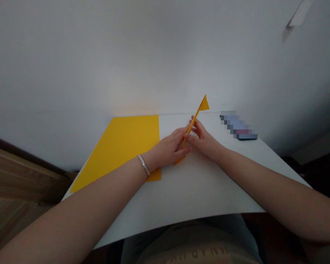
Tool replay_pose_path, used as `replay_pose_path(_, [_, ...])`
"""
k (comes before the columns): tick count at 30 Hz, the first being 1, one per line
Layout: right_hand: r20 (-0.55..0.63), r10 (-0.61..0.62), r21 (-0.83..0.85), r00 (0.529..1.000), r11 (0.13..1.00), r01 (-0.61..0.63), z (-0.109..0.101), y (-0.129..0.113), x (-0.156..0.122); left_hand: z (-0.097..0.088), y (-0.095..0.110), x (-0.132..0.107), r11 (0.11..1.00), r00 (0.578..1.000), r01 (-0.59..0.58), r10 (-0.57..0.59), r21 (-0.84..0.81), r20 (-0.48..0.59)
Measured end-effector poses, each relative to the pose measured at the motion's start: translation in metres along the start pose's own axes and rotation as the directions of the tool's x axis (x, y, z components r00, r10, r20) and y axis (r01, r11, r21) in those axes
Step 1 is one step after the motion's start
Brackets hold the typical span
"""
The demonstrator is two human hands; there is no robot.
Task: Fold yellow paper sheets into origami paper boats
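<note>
Between my hands, a narrow folded yellow paper (196, 116) stands tilted, its top leaning right and ending in a small triangular flap. My right hand (202, 139) pinches its middle between thumb and fingers. My left hand (173, 146), with a silver bangle at the wrist, holds the lower part from the left side. The paper's lower end shows beneath my left thumb, near the tabletop; part of the paper is hidden by the fingers. Just left of my left hand lies a large flat yellow sheet (132, 141), partly covered by my left forearm.
The white table (198, 194) stands against a pale wall (154, 55). A phone-like object (239, 126), its screen blurred out, lies at the back right edge. Wooden furniture (13, 183) is at the far left. My lap is below the table's front edge.
</note>
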State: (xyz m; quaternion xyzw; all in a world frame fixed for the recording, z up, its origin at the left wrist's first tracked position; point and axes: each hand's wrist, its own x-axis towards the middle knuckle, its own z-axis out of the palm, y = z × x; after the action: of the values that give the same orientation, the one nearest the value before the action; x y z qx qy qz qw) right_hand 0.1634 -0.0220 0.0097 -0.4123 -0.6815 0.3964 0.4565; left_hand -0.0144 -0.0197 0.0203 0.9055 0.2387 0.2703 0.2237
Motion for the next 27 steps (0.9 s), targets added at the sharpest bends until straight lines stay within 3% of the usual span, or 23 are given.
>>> replay_pose_path(8, [0.004, -0.026, 0.059, 1.0, 0.998, 0.026, -0.001, 0.001, 0.002, 0.008, -0.012, 0.002, 0.987, 0.998, -0.006, -0.005, -0.163, -0.068])
replay_pose_path(16, [0.032, -0.057, 0.075, 0.998, 0.996, 0.055, -0.003, 0.001, 0.002, 0.008, -0.013, 0.004, 0.934, 0.995, 0.061, -0.083, -0.352, -0.047])
replay_pose_path(27, [0.064, -0.065, 0.116, 0.996, 0.992, 0.057, -0.006, -0.001, 0.001, 0.004, -0.008, 0.006, 0.91, 0.991, 0.105, -0.131, -0.402, -0.039])
